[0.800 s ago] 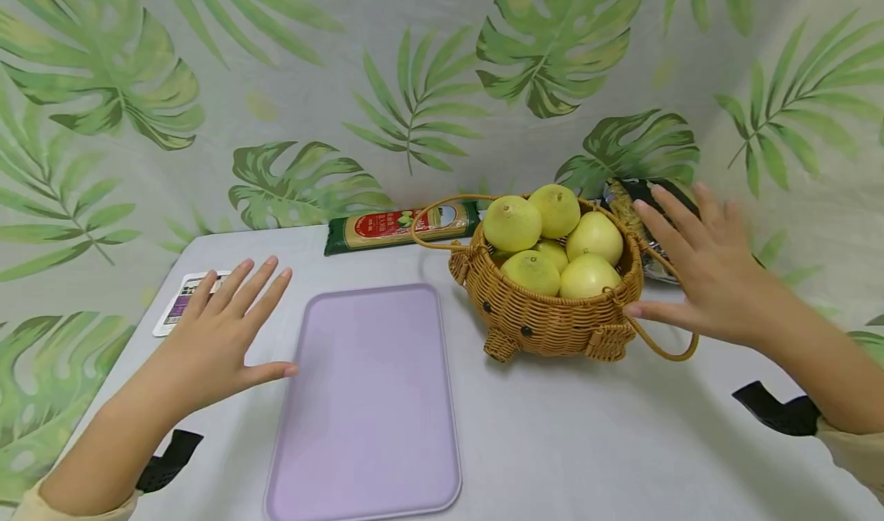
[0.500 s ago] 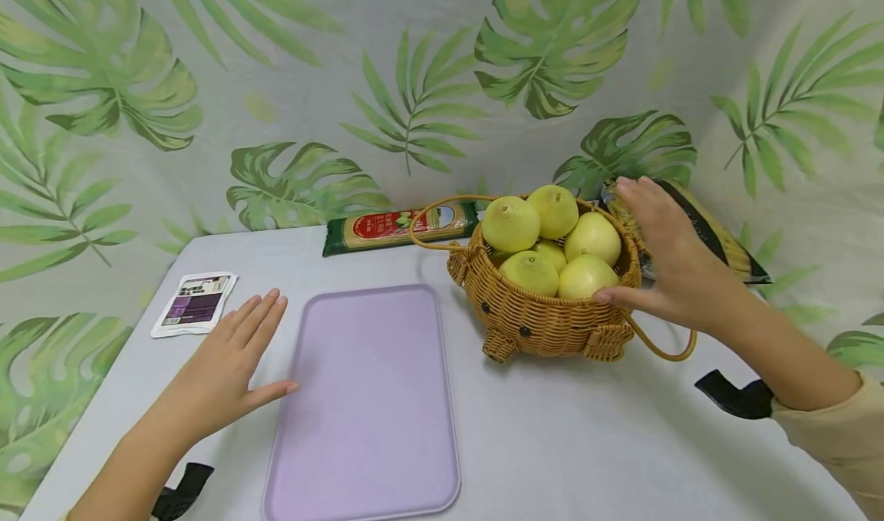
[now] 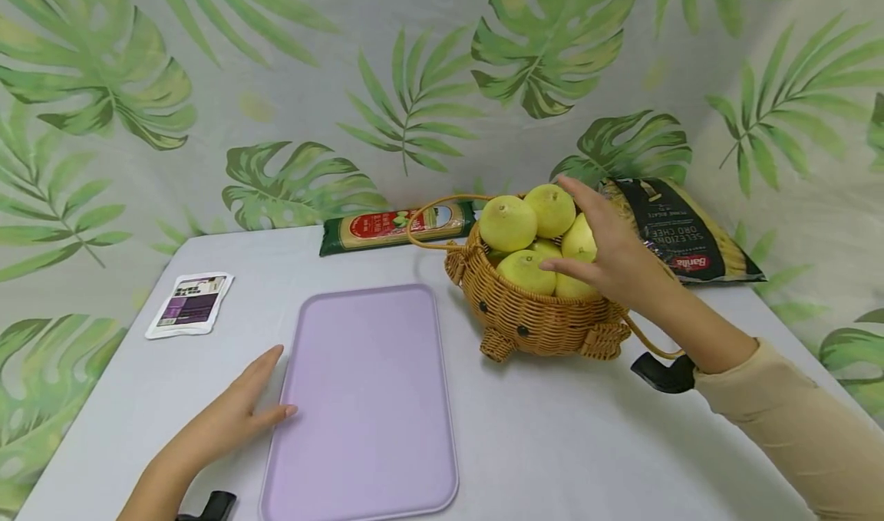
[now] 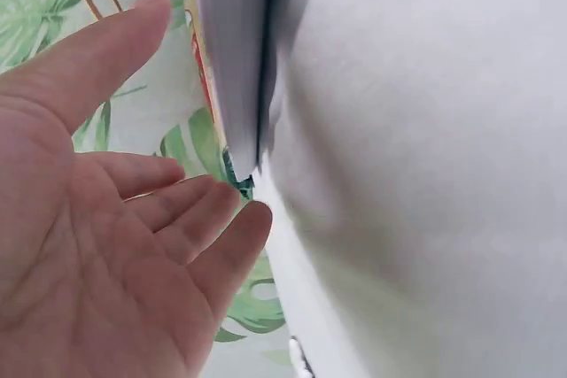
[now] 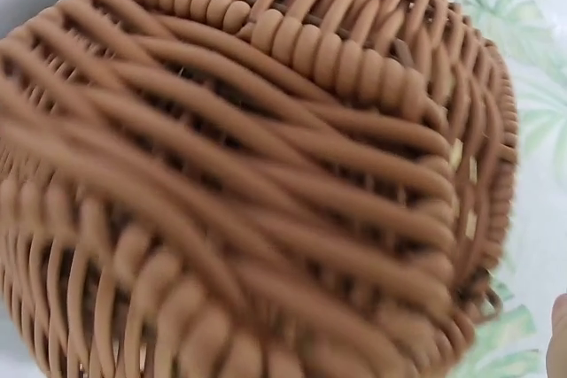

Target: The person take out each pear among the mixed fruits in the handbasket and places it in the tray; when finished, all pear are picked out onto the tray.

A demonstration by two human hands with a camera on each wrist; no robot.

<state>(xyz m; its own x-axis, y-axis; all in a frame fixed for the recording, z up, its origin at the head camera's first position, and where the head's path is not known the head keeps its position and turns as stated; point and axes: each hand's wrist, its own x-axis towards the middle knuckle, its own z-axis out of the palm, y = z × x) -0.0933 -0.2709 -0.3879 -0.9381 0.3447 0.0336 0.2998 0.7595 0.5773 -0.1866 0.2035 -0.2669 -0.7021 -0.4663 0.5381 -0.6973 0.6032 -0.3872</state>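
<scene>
Held the right hand (image 3: 611, 252) loose and unclenched at the yellow-green fruits (image 3: 507, 223) heaped in the wicker basket (image 3: 559, 337), right of the lilac tray (image 3: 359, 398) — couldn't tell about contact. Held the left hand (image 3: 231, 413), likewise relaxed, by the tray's left edge.

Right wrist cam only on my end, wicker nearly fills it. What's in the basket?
Observer: Head view shows round yellow-green fruits piled in the wicker basket.
Operator: Is one gripped yet?
Observer: No grip shows. In the head view the right hand is spread open in front of the fruits; whether it touches any, I can't tell.
Operator: And the other one?
Observer: The left hand is open at the left edge of the lilac tray.
</scene>
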